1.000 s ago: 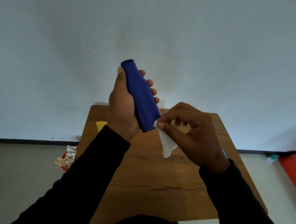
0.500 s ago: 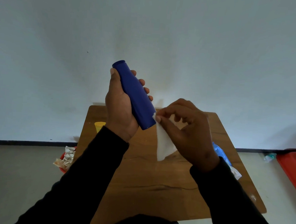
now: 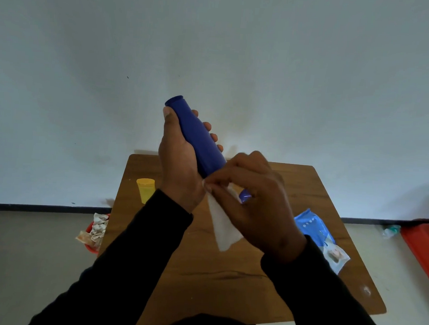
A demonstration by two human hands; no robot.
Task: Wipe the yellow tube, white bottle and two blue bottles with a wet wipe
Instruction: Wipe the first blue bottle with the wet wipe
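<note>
Left hand still grips blue bottle tilted above counter, right hand fingers pinching wet wipe have slid from beside bottle's base to wrapping it, so wiping's underway.

The scene is dim and cool-toned. A pale glow sits on the wall just above the bench, fading to grey toward the upper corners. Both black sleeves lose all detail in shadow. Wide-angle distortion bends the dark baseboard and splays the bench's edges. The right hand is slightly motion-blurred.
</note>
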